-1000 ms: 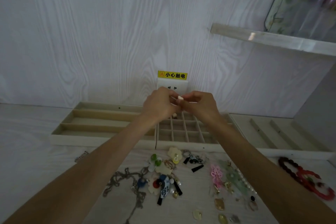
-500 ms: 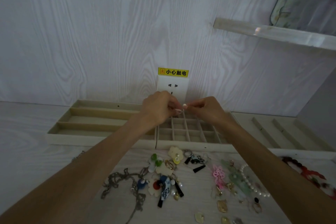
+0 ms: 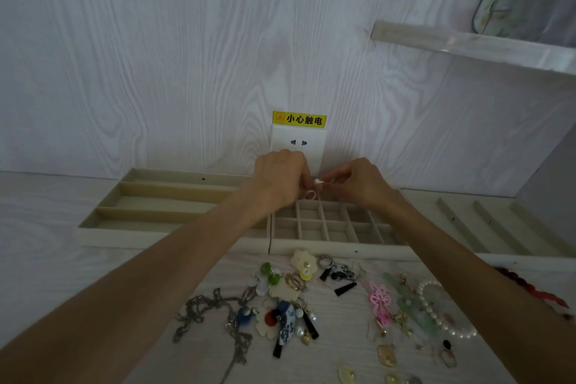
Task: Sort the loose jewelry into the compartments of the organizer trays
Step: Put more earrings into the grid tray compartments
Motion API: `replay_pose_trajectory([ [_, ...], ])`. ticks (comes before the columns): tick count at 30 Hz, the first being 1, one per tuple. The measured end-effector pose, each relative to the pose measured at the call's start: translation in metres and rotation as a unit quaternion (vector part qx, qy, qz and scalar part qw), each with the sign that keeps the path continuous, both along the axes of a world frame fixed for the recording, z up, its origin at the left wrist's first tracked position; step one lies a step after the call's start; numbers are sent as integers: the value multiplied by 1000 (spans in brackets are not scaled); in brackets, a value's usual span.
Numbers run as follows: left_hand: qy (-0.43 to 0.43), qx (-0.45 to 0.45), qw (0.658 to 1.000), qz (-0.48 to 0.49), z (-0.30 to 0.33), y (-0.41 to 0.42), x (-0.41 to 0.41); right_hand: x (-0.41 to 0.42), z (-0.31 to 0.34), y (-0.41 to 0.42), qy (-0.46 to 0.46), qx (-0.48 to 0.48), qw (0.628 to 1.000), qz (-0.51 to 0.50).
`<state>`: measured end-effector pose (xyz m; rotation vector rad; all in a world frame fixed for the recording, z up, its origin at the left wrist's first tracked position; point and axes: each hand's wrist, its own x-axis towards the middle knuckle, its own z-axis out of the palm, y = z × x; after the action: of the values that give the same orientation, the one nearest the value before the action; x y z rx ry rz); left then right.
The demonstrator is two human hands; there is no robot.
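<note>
left hand [image 3: 279, 181]: fingers curled, pinching something tiny, at 12 o'clock
right hand [image 3: 358, 182]: fingers curled, pinching too, fingertips almost touching the left's

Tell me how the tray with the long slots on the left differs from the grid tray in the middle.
The long-slot tray is split into a few wide lengthwise channels; the grid tray is cut into many small square cells. The long-slot tray lies open to view, with only the left forearm crossing its right end, while both hands, left hand and right hand, work on a small piece above the grid tray. Both are pale beige, shallow, and sit against the wall.
</note>
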<state>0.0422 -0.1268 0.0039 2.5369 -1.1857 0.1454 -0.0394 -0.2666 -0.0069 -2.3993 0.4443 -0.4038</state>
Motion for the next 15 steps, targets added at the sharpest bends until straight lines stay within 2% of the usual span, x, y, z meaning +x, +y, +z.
replay_pose_trajectory([
  [8, -40, 42, 998, 24, -13, -6, -1, 8, -10, 4, 28, -69, 997, 9],
  [15, 9, 41, 999, -3, -10, 7, 1, 8, -6, 15, 56, -214, 975, 9],
])
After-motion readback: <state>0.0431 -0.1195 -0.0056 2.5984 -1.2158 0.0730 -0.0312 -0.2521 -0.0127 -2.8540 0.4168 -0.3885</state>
